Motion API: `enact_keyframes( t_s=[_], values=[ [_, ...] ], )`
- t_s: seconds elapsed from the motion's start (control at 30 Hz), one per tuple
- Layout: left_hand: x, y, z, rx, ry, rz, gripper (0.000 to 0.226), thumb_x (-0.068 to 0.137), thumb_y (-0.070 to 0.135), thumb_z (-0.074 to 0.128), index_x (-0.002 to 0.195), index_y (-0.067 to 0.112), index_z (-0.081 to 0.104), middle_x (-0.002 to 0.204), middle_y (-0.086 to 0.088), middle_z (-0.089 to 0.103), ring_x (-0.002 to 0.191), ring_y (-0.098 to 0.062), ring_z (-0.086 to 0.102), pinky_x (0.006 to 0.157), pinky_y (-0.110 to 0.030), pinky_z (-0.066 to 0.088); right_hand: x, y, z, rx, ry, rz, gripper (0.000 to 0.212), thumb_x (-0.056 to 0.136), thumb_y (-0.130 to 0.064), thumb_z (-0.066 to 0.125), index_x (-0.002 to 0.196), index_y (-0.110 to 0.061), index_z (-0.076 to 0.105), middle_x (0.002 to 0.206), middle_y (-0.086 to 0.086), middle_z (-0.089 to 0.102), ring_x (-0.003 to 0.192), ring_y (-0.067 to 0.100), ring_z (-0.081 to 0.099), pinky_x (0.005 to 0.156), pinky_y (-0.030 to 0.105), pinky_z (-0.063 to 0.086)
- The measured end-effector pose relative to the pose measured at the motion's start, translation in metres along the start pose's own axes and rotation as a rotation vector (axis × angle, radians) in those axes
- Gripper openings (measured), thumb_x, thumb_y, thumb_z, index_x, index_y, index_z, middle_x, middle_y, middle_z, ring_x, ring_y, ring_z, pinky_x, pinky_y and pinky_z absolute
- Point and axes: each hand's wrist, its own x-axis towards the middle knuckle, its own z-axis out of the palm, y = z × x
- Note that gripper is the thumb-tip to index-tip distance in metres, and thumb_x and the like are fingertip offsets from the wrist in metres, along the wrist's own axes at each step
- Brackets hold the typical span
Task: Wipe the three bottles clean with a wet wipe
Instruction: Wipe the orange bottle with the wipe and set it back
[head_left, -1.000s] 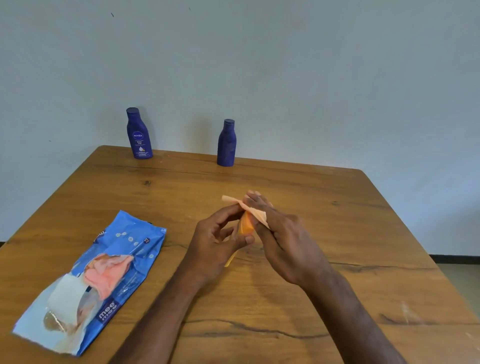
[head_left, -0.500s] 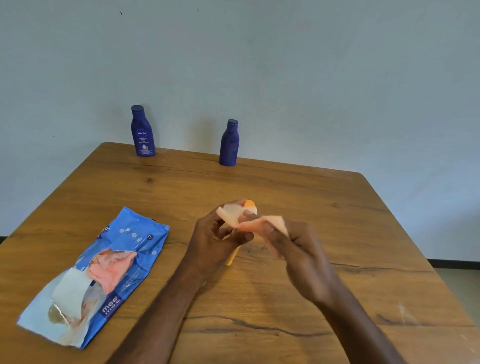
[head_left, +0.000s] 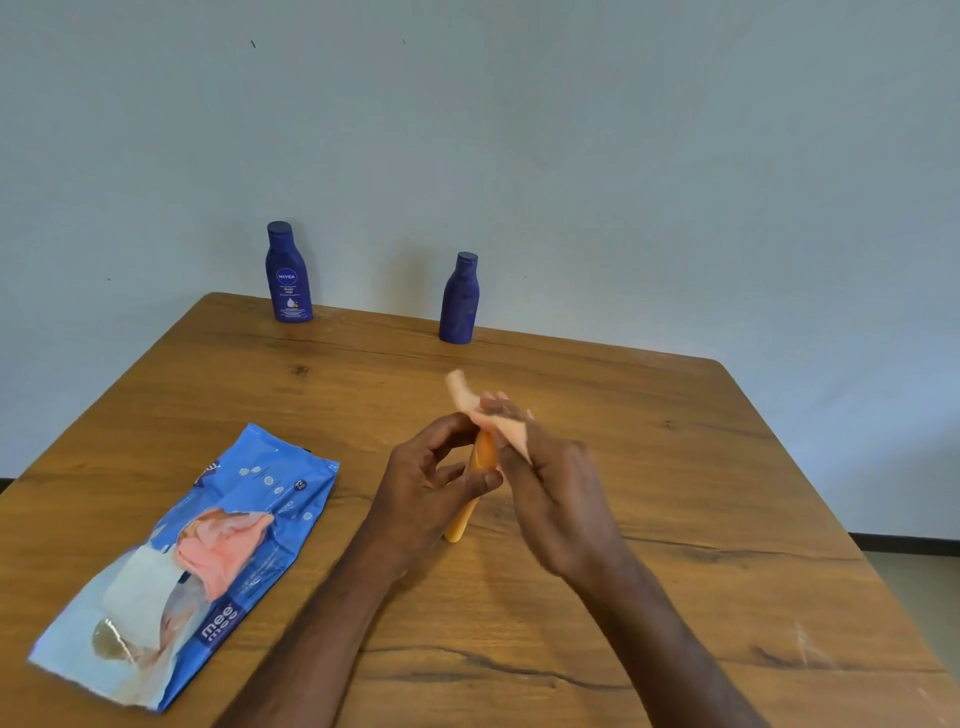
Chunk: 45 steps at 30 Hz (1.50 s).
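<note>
The left hand grips an orange bottle upright over the table, while the right hand, just beside it, presses a pale wet wipe against the bottle's top. Two blue bottles stand well beyond both hands; the wipe pack lies left of the left hand

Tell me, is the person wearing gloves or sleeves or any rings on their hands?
No gloves. The left hand and the right hand are both bare, and so are the forearms right down to the picture's bottom edge, so no sleeves show. No watch, bracelet or ring shows on the parts in view. The fingertips are too blurred to tell more.
</note>
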Motion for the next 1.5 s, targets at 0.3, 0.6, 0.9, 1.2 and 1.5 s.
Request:
enact_keyframes(
  t_s=[0.3, 0.6, 0.9, 1.2, 1.5],
  values=[
    [0.002, 0.001, -0.001, -0.112, 0.095, -0.068, 0.040, 0.091, 0.022, 0.064, 0.129, 0.010, 0.064, 0.119, -0.007, 0.072, 0.114, -0.025, 0.067, 0.088, -0.043, 0.059, -0.005, -0.014, -0.007, 1.131, 0.198, 0.426, 0.038, 0.102, -0.027, 0.050, 0.115, 0.004, 0.067, 0.106, 0.022, 0.070, 0.092, 0.032, 0.065, 0.070, 0.031, 0.056],
    [-0.005, 0.001, 0.018, -0.356, 0.092, -0.325, 0.054, 0.100, 0.045, 0.041, 0.118, 0.002, 0.068, 0.106, -0.024, 0.073, 0.084, -0.032, 0.072, 0.068, -0.038, 0.060, -0.013, -0.002, 0.034, 0.358, 0.424, 0.378, 0.035, 0.104, -0.035, 0.046, 0.135, -0.027, 0.059, 0.095, 0.002, 0.075, 0.082, 0.015, 0.071, 0.062, 0.029, 0.059],
    [0.003, -0.003, 0.012, -0.358, 0.289, -0.345, 0.053, 0.101, 0.046, 0.039, 0.121, 0.006, 0.067, 0.112, -0.018, 0.074, 0.099, -0.031, 0.072, 0.071, -0.041, 0.060, -0.007, 0.009, 0.021, 0.366, 0.699, 0.696, 0.027, 0.105, -0.039, 0.043, 0.117, -0.031, 0.066, 0.097, -0.006, 0.070, 0.081, 0.008, 0.065, 0.063, 0.028, 0.053],
    [0.001, -0.008, 0.019, -0.289, 0.232, -0.359, 0.046, 0.107, 0.032, 0.038, 0.107, 0.003, 0.075, 0.103, -0.026, 0.073, 0.093, -0.029, 0.070, 0.081, -0.038, 0.056, -0.006, 0.009, 0.066, -0.182, 0.211, 0.359, 0.050, 0.104, -0.040, 0.029, 0.153, -0.026, 0.030, 0.128, 0.011, 0.067, 0.113, 0.027, 0.067, 0.091, 0.048, 0.058],
    [0.002, -0.010, 0.019, -0.414, 0.179, -0.412, 0.032, 0.101, 0.025, 0.050, 0.114, 0.011, 0.076, 0.108, -0.014, 0.074, 0.097, -0.023, 0.069, 0.086, -0.035, 0.053, -0.013, -0.001, 0.068, -0.184, 0.164, 0.293, 0.052, 0.106, -0.023, 0.044, 0.156, -0.024, 0.030, 0.154, 0.003, 0.048, 0.139, 0.020, 0.049, 0.109, 0.042, 0.047]
  ],
)
